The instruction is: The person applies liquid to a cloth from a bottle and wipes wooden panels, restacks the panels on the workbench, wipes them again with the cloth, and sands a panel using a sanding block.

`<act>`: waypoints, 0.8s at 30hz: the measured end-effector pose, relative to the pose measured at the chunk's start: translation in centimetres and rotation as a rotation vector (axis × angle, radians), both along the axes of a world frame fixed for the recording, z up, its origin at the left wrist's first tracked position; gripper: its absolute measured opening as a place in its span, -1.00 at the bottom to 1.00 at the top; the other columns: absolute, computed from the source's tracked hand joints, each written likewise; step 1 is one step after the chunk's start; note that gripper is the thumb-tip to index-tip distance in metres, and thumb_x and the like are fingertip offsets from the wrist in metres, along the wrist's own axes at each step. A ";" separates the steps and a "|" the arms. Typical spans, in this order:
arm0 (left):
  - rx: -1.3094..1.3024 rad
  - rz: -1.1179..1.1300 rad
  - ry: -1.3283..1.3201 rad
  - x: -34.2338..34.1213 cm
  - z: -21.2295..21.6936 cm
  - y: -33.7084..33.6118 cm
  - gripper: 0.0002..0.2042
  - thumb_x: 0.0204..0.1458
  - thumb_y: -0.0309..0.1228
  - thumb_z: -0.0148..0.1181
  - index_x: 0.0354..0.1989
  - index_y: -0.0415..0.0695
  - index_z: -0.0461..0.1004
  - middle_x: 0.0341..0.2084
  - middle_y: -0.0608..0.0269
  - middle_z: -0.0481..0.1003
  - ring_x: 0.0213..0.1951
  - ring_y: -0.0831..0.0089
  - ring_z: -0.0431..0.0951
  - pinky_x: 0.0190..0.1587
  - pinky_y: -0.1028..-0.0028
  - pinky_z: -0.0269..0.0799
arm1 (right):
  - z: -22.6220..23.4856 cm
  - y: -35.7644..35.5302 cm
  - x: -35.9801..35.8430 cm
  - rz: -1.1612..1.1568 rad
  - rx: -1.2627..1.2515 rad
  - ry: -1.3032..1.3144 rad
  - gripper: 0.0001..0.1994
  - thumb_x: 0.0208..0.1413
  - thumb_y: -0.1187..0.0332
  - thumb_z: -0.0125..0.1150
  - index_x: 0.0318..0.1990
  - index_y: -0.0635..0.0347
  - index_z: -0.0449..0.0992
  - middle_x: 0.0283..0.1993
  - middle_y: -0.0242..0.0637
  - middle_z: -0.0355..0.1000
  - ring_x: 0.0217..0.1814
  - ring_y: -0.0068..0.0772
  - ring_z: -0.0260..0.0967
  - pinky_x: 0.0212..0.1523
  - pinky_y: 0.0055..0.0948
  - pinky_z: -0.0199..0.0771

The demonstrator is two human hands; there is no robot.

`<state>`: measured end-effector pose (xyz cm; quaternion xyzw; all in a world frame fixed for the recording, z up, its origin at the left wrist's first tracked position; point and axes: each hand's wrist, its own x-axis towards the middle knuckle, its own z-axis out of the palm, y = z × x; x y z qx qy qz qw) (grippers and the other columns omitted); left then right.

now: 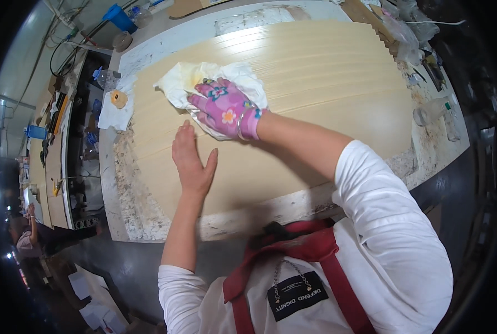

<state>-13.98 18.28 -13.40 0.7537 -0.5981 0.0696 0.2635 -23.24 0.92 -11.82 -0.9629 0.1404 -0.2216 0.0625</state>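
A pale beige panel [326, 83] with fine wood-like lines lies flat on a stained white work table [131, 206]. My right hand [224, 106], in a pink flowered glove, presses down on a crumpled white cloth [176, 83] on the panel's left half. The glove's fingers are slightly bent over the cloth, and part of the cloth is hidden under the palm. A yellowish patch shows on the cloth. My left hand [190, 161] is bare and rests on the panel just nearer to me, fingers stretched out, thumb apart, holding nothing.
Left of the panel are a plastic bottle [107, 78] and a yellowish lump [118, 99] on a white sheet. A blue container [119, 18] stands at the far left. Clear bottles [429, 111] and plastic bags [402, 36] lie along the right side. Another person [28, 236] is in the left background.
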 end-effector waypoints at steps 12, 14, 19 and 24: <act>-0.195 0.176 1.105 8.3 -1.4 7.8 -0.29 -0.10 -0.53 0.23 0.23 -0.33 -0.02 -0.01 -0.03 0.34 0.01 0.32 0.36 0.08 0.43 0.25 | 1.6 -1.8 -17.1 -0.307 0.085 0.160 -0.46 0.12 0.11 -0.03 0.13 0.37 0.24 0.16 0.08 0.21 0.23 0.05 0.11 0.25 -0.18 0.05; -0.194 0.187 1.104 8.5 -1.7 7.9 -0.31 -0.10 -0.54 0.23 0.22 -0.32 0.00 -0.02 0.00 0.36 -0.01 0.34 0.38 0.05 0.44 0.27 | 1.3 0.7 -9.2 0.016 -0.064 0.105 -0.51 0.03 0.18 0.09 0.12 0.18 0.29 0.10 -0.04 0.27 0.15 -0.03 0.20 0.23 -0.11 0.09; -0.150 0.198 1.144 8.3 -1.1 7.6 -0.36 -0.08 -0.49 0.20 0.20 -0.29 0.06 0.01 0.05 0.33 0.01 0.34 0.35 0.07 0.44 0.23 | 0.5 8.8 9.4 0.329 -0.092 -0.021 -0.49 0.09 0.07 -0.04 0.16 0.09 0.27 0.19 -0.06 0.22 0.23 -0.11 0.16 0.28 -0.12 -0.01; -0.103 0.192 0.993 9.1 -1.5 8.4 -0.29 -0.09 -0.45 0.23 0.24 -0.27 -0.01 0.04 0.02 0.31 0.05 0.31 0.33 0.08 0.41 0.23 | 1.8 10.4 13.5 0.356 0.336 -0.011 -0.63 -0.02 0.27 0.09 0.00 0.06 0.43 0.06 -0.15 0.33 0.05 -0.15 0.32 0.07 -0.23 0.31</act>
